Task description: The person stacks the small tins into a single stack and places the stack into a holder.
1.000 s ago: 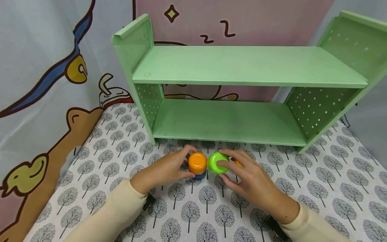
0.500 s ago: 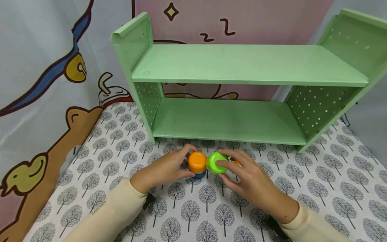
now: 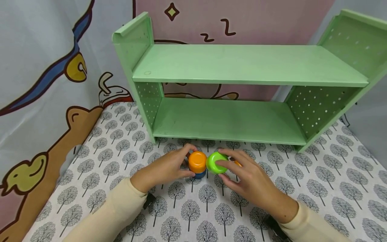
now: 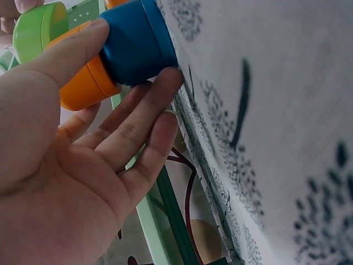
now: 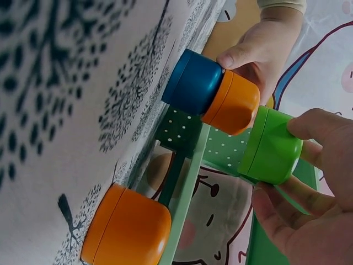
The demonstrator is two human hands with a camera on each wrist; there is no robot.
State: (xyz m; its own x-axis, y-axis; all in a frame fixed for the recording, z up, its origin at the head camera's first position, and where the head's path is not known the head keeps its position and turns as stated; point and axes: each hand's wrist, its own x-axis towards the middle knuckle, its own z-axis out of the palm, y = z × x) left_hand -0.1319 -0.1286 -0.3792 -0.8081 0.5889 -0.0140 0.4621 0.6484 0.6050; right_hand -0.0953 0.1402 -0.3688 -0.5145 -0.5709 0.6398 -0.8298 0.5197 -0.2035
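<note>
A blue cup (image 5: 193, 83) stands rim down on the cloth, with an orange cup (image 3: 197, 162) set on top of it, also rim down. My left hand (image 3: 166, 167) holds this stack from the left, its thumb at the seam between the two cups and its fingers behind them. In my right hand (image 3: 249, 174) a lime green cup (image 3: 216, 163) is gripped between thumb and fingers. It hangs tilted above the cloth, right at the upper right side of the stacked orange cup. Another orange cup (image 5: 132, 229) sits on the cloth, mostly hidden behind the right hand in the head view.
A green two-tier shelf (image 3: 220, 82) with perforated side panels stands just behind the cups. White cloth (image 3: 169, 215) printed with trees covers the table. Cartoon-printed curtains (image 3: 36, 50) hang at the back and left.
</note>
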